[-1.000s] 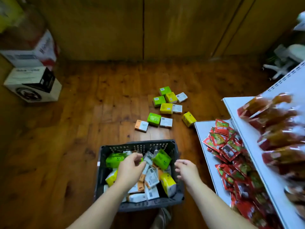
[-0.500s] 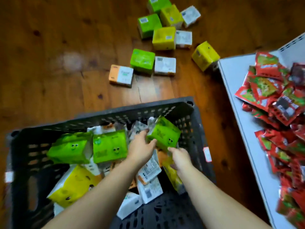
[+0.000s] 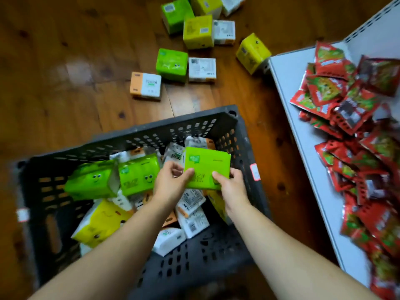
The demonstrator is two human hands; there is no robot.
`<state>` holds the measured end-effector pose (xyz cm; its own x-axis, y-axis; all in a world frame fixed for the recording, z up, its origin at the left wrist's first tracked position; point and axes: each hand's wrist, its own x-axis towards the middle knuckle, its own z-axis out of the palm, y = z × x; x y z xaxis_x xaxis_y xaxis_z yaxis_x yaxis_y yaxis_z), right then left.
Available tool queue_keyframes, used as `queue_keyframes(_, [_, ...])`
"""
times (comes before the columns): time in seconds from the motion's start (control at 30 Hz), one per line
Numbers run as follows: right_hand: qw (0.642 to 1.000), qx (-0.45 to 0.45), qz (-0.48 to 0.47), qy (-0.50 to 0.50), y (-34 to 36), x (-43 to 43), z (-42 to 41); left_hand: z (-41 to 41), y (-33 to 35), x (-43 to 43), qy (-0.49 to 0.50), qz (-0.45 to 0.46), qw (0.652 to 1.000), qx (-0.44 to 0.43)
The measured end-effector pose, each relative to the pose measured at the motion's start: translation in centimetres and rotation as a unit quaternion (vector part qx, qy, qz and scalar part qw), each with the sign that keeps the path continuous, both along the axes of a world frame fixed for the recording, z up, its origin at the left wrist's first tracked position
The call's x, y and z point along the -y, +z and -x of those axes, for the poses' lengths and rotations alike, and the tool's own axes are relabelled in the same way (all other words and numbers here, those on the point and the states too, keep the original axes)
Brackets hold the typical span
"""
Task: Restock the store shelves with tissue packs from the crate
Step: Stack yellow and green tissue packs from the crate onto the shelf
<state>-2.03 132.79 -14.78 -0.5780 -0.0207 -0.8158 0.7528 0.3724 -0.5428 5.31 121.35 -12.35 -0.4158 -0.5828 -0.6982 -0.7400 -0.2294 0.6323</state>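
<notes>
A bright green, glossy film-wrapped tissue pack (image 3: 205,167) was held just above the right end of the dark grey perforated plastic crate (image 3: 164,128). It was gripped along its near edge by the left hand (image 3: 171,180) at one corner and the right hand (image 3: 231,187) at the other. The fingers (image 3: 188,173) of both were closed on the pack, thumbs on top. Its long axis was seen to run left to right, slightly tilted. The white metal shelf (image 3: 287,87), heaped with crinkled red foil sachets (image 3: 346,100), lay to the right beyond the crate wall, so the right hand was judged the nearer for placing. Other soft, blocky packs (image 3: 172,64) were scattered on the wooden floor (image 3: 65,72)
</notes>
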Motion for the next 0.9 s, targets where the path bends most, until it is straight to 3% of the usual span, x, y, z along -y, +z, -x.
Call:
queue_keyframes(0.2, [0.998,-0.043,0.048,0.004,16.8,-2.4,-2.4,-1.9,15.8,-0.6,-0.038,0.019,0.998,-0.052])
queue_keyframes(0.37, [0.981,-0.169,0.073,-0.065,33.4,-8.3,-3.3,-0.7,31.2,-5.1,-0.141,0.034,0.980,-0.137])
queue_keyframes(0.47, [0.954,-0.243,0.074,-0.157,42.9,-14.1,-4.4,1.3,40.7,-10.5,-0.194,0.024,0.959,-0.205])
queue_keyframes(0.67, [0.867,-0.366,0.009,-0.337,57.1,-30.2,-8.9,2.9,54.7,-27.6,-0.376,0.006,0.866,-0.331])
queue_keyframes(0.8, [0.790,-0.442,-0.018,-0.424,63.8,-41.9,-14.2,0.6,61.7,-40.7,-0.463,-0.015,0.787,-0.407])
queue_keyframes(0.9, [0.738,-0.483,-0.043,-0.469,67.1,-49.9,-18.9,-2.2,65.2,-49.9,-0.510,-0.038,0.748,-0.423])
